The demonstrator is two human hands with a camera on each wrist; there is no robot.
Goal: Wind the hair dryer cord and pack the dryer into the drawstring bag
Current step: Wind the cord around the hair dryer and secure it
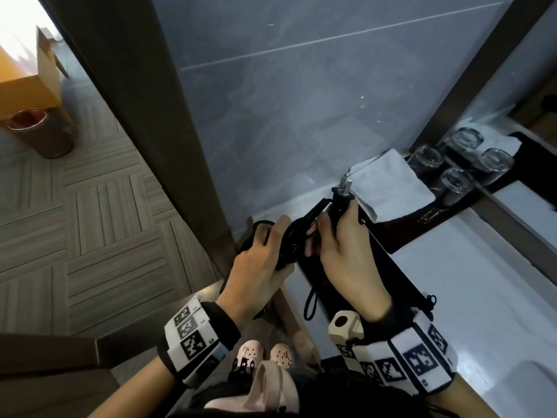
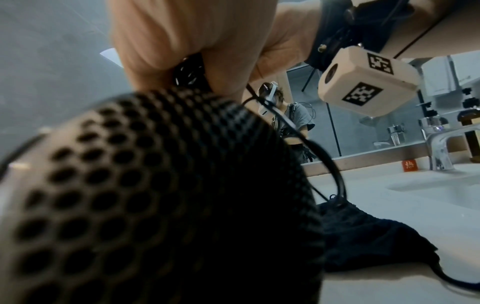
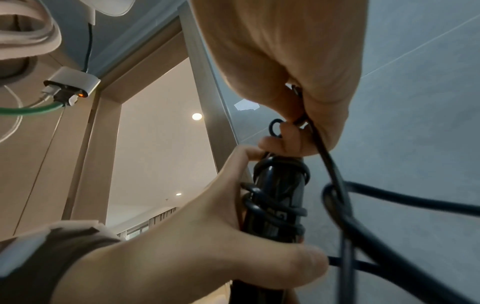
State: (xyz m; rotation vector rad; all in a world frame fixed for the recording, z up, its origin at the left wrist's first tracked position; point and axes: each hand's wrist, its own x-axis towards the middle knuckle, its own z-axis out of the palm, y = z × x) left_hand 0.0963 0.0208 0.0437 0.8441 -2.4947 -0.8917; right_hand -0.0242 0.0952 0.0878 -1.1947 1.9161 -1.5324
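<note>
Over the edge of the white counter [image 1: 452, 282], the hair dryer [image 2: 161, 205] sits in the left hand [image 1: 256, 260], fingers curled round its body. The handle [image 3: 280, 205] sticks out toward the right hand, with several turns of cord [image 3: 275, 211] already looped around it. The right hand [image 1: 346, 251] is closed on the plug [image 1: 342, 196], prongs pointing up and away from the body — so the free end is nearly used up.

The bit that matters: the handle's long axis runs between the two hands, and the plug end sits just past the handle tip on the right side. I'd guess the last loop has to go around that axis and then get tucked under a turn, right hand doing the work since it's nearer.

The drawstring bag [image 1: 391, 276] lies flat on the counter right under the right wrist, its string loop [image 1: 310, 303] hanging off the near edge. Behind it, a folded white towel [image 1: 388, 188] and some upturned glasses [image 1: 455, 182] on a dark tray.
</note>
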